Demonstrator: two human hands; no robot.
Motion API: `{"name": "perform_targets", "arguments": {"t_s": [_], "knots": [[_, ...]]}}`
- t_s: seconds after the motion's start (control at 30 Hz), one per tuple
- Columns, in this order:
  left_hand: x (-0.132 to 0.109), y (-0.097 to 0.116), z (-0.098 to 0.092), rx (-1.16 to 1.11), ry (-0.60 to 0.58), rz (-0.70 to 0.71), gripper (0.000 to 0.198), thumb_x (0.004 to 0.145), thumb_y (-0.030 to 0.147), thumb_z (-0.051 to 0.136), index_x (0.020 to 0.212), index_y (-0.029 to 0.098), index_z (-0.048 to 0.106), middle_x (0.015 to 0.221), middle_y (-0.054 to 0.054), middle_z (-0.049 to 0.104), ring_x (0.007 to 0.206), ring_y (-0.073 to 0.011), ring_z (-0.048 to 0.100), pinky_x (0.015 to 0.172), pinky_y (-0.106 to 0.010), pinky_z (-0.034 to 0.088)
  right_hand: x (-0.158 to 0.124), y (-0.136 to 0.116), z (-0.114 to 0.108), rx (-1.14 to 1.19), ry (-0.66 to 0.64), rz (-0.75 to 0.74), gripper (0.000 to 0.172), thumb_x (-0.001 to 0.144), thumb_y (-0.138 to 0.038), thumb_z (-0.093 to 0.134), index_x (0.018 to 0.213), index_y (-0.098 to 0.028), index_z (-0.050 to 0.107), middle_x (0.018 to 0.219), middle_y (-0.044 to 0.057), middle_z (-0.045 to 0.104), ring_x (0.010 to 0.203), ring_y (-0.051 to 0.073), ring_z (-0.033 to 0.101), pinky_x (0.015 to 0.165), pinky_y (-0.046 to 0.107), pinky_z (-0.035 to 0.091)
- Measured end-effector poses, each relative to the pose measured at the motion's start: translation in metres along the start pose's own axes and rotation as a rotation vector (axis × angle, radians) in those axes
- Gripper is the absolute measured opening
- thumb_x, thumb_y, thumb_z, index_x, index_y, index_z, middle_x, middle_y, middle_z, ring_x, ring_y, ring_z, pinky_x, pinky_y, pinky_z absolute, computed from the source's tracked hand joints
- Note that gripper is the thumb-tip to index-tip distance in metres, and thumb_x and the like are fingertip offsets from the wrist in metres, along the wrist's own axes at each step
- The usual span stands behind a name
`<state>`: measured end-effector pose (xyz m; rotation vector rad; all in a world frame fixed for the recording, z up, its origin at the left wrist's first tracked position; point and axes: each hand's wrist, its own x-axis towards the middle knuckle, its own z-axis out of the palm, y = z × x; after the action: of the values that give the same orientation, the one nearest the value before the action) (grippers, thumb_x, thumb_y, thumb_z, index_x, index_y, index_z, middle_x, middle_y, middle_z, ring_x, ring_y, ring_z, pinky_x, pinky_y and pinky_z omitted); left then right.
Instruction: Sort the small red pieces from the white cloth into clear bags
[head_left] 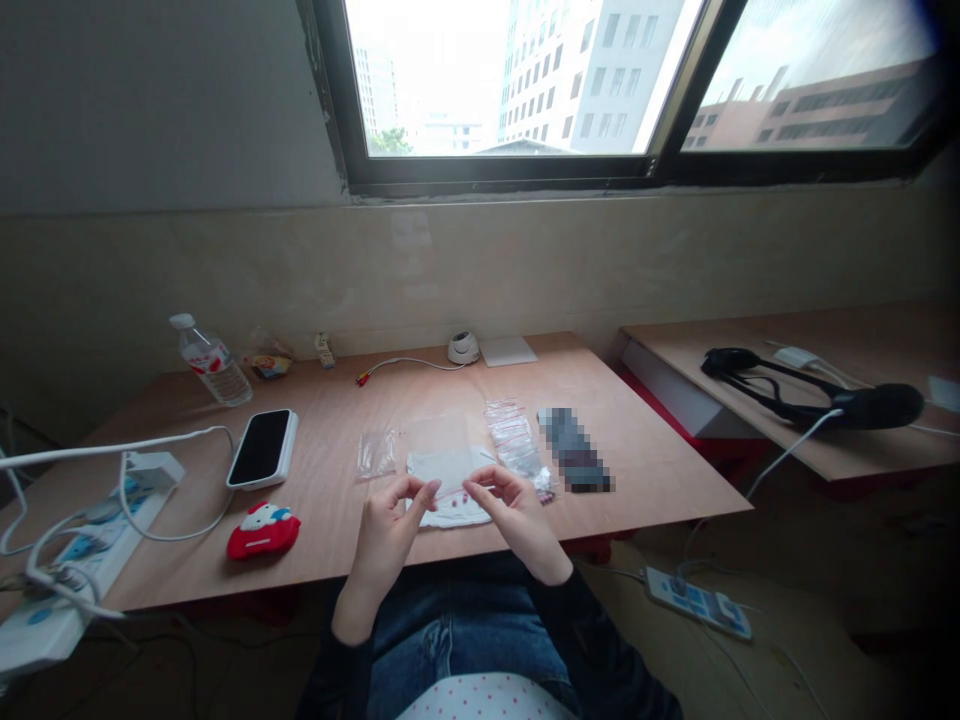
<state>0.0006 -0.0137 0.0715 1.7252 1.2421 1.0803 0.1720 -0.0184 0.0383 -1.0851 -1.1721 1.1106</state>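
Over the near edge of the wooden table, my left hand (pixel 384 535) and my right hand (pixel 521 520) face each other with thumb and fingertips pinched. Whatever is between the fingertips is too small to make out. Under them lies a white cloth (pixel 435 464) with a few tiny reddish pieces on it. A translucent sheet (pixel 435 432) lies just beyond the cloth. Left of it is a clear plastic bag (pixel 376 455). To the right, several small zip bags (pixel 514 432) overlap in a row, with small dark red pieces (pixel 546 495) at their near end.
A blurred-out dark object (pixel 576 450) lies at right. On the left are a white-cased phone (pixel 262 448), a red pouch (pixel 264 530), a power strip (pixel 97 560) with cables, and a water bottle (pixel 214 365). A dome camera (pixel 463 347) stands at the back.
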Motion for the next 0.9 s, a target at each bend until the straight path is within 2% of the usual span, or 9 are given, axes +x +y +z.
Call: {"name": "perform_targets", "arguments": {"t_s": [0.13,0.4,0.9], "knots": [[-0.0004,0.0000,0.0015,-0.044,-0.031,0.008,0.020,0.083,0.035,0.057,0.078,0.016,0.063,0.077,-0.001,0.064,0.078,-0.0160,0.060,0.073,-0.024,0.043,0.0008,-0.0008,0.0006,0.010,0.007,0.003,0.023,0.076,-0.039,0.065,0.074,-0.017,0.063,0.074,0.003,0.062,0.070,0.016,0.058,0.064,0.027,0.044],[0.0013,0.0031,0.0045,-0.029,-0.044,-0.013,0.020,0.084,0.033,0.055,0.077,0.016,0.063,0.075,-0.002,0.065,0.076,-0.0165,0.061,0.069,-0.023,0.044,-0.0017,-0.0076,0.0017,-0.040,-0.071,-0.036,0.018,0.078,-0.035,0.063,0.078,-0.018,0.066,0.079,0.003,0.064,0.079,0.017,0.059,0.071,0.028,0.045],[-0.0008,-0.0016,0.0065,0.010,-0.016,-0.008,0.018,0.083,0.034,0.056,0.080,0.018,0.063,0.080,-0.002,0.067,0.080,-0.0164,0.062,0.071,-0.023,0.045,-0.0010,-0.0063,0.0078,-0.097,-0.011,-0.074,0.017,0.079,-0.034,0.061,0.076,-0.017,0.065,0.078,0.004,0.065,0.080,0.018,0.060,0.072,0.030,0.046]]}}
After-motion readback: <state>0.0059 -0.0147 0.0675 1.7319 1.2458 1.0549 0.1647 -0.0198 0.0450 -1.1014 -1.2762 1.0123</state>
